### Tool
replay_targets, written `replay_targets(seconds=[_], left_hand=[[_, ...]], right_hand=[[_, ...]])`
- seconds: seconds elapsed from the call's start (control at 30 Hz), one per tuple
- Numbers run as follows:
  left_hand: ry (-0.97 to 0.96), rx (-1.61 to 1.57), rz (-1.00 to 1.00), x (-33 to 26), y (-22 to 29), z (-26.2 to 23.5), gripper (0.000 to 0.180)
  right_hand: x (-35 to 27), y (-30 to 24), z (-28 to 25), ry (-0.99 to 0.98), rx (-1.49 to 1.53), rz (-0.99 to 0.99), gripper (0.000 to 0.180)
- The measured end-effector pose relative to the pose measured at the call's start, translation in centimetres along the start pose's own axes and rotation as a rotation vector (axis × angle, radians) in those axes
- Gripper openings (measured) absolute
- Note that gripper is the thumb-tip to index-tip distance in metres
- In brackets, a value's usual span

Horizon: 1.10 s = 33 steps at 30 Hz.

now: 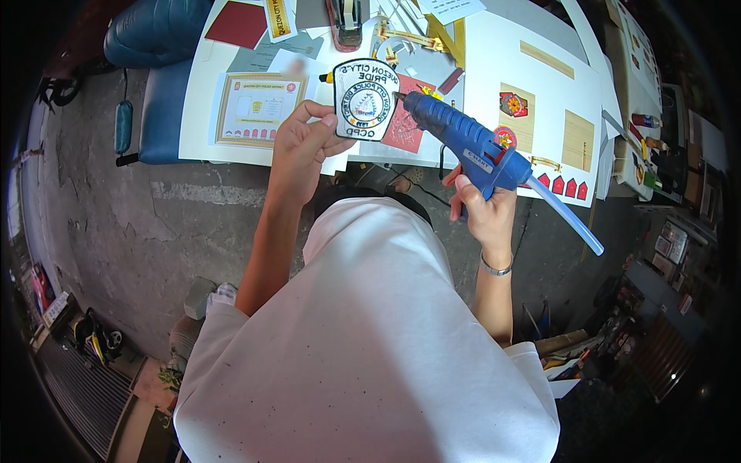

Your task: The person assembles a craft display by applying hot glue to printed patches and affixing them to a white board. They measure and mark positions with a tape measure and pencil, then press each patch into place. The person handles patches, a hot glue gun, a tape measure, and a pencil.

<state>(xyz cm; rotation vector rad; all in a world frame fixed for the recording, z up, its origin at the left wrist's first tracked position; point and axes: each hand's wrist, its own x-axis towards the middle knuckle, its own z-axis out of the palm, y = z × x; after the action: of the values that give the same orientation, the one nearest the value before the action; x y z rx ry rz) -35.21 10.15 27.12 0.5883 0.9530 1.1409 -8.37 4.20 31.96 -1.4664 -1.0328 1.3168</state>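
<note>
At the near edge of a white table (pixel 488 85), the left hand (pixel 303 147) pinches a patch (pixel 365 104) in its grip; the right hand (pixel 488 212) wraps its grip round a blue glue gun (pixel 463 136). A blue seat (pixel 158 35) stands far left, beyond grey floor (pixel 177 239).

Bright table (pixel 556 89), black corners

The white surface looks pale, while the floor (pixel 147 239) sits dim and grey. A soft shadow falls across the shirt (pixel 347 309). The patch (pixel 366 104) and gun (pixel 455 123) look fairly sharp; a small blurred smudge covers part of a paper (pixel 282 65). Fisheye distortion bends straight edges toward the darkened rim.
</note>
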Motion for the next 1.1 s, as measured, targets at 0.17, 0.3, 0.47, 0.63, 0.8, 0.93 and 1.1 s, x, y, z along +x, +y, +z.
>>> replay_targets(seconds=[0.17,0.3,0.47,0.63,0.8,0.93,1.1], left_hand=[[-0.012,0.019,-0.008,-0.1,-0.1,-0.1,0.008],[-0.022,0.022,-0.004,-0.1,-0.2,-0.3,0.009],[-0.035,0.041,0.011,-0.1,-0.3,-0.2,0.008],[-0.018,0.116,-0.014,-0.1,-0.2,0.0,0.007],[-0.039,0.161,-0.020,-0.1,-0.3,0.3,0.008],[-0.045,0.202,-0.030,-0.1,-0.3,0.3,0.009],[-0.043,0.198,-0.020,-0.3,-0.3,0.2,0.009]], right_hand=[[0.4,-0.1,-0.2,-0.004,0.001,-0.001,0.023],[0.4,-0.2,-0.2,-0.007,-0.003,0.007,0.023],[0.4,-0.6,0.2,-0.012,0.057,-0.026,0.033],[0.6,-1.2,0.8,-0.022,0.082,-0.095,0.036],[0.7,-1.9,1.2,-0.062,0.047,-0.048,0.038],[0.7,-2.4,1.1,-0.101,0.005,-0.031,0.033],[0.9,-2.4,1.0,-0.081,-0.119,-0.029,0.027]])
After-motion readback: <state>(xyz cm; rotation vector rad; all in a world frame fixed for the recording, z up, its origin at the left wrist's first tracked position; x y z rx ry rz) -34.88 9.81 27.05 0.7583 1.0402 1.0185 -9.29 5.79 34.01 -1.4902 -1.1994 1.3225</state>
